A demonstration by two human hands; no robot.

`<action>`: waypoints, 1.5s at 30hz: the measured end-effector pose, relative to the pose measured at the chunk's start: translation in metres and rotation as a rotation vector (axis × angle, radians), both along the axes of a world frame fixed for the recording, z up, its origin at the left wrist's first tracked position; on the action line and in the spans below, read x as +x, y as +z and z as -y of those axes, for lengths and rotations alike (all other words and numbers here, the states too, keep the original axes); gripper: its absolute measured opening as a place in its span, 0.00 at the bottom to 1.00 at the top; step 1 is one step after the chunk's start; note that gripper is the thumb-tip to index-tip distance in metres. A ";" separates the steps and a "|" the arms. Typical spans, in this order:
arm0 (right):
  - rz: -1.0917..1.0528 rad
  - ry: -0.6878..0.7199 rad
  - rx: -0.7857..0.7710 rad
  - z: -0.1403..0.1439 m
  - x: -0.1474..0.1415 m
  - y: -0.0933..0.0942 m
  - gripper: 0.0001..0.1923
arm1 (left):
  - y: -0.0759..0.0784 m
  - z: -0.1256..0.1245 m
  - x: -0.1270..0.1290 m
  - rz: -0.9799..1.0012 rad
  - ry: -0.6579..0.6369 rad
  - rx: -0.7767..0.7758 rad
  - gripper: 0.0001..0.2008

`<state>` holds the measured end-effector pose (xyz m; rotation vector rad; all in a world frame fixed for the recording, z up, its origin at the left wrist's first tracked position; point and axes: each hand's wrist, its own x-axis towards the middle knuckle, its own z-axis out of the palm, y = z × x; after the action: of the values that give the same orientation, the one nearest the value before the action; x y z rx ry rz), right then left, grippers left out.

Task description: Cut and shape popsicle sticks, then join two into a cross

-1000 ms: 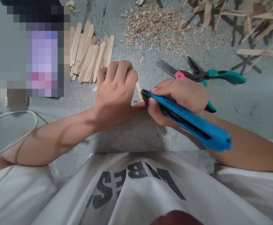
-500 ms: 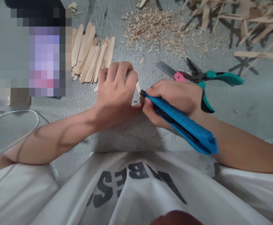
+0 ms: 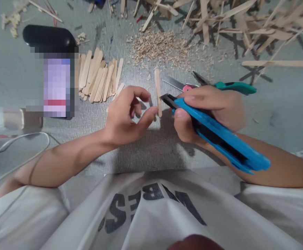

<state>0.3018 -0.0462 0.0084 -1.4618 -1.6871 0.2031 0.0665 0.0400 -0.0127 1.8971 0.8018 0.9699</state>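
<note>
My right hand is wrapped round a blue utility knife, whose dark tip points left at a single wooden craft stick. That stick lies nearly upright in view on the table, between both hands. Just left of it is my left hand, fingers curled but apart from the thumb, holding nothing. The thumb tip is close to the stick's lower end; whether it touches I cannot tell. Partly behind my right hand lie green-handled pliers and a metal blade with a pink part.
A pile of craft sticks lies left of centre, beside a blurred-out phone and a black case. Wood shavings spread at the back. A stick structure stands back right. A white cable crosses near my left arm.
My left hand has opened and drawn back from the craft stick, which now shows whole. My right hand has moved the utility knife to the right, away from the stick.
</note>
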 end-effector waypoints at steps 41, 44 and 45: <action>-0.425 -0.076 -0.146 -0.005 -0.025 0.001 0.22 | 0.018 -0.003 0.011 0.209 -0.129 -0.560 0.16; -0.295 -0.059 -0.116 -0.004 -0.021 0.005 0.18 | 0.017 0.001 0.012 0.198 -0.067 -0.527 0.11; -0.252 -0.050 -0.106 -0.003 -0.019 0.006 0.17 | 0.016 0.002 0.012 0.191 -0.037 -0.503 0.10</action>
<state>0.2827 -0.0433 0.0146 -1.4864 -1.4538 0.4373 0.0788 0.0377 0.0029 1.3621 0.8038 0.8177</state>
